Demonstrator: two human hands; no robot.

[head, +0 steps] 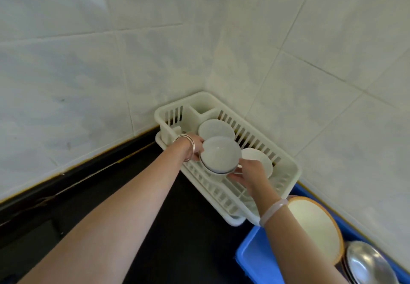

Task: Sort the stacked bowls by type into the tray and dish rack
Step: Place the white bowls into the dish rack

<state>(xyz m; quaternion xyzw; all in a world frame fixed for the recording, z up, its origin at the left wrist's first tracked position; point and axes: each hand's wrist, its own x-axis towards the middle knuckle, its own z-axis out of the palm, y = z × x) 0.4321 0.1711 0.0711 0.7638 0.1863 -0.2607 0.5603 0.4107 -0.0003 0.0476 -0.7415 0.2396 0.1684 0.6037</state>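
Seen from above, looking down at a black counter [173,235] in a corner of pale tiled wall [88,51]. Both hands holding a small stack of white bowls [219,155] just over a white plastic dish rack [286,161]. Left hand [195,148] curled around the stack's left side, fingers mostly hidden behind it, thin bangles [188,144] on the wrist. Right hand [250,173] closed on the stack's right rim, pale bangle [273,210] on the wrist. Two more white bowls inside the rack: one [215,128] behind the stack, one [259,159] to its right. Lower right, a blue tray [255,257] holding a cream bowl with an orange rim [315,226] and metal bowls [368,263].
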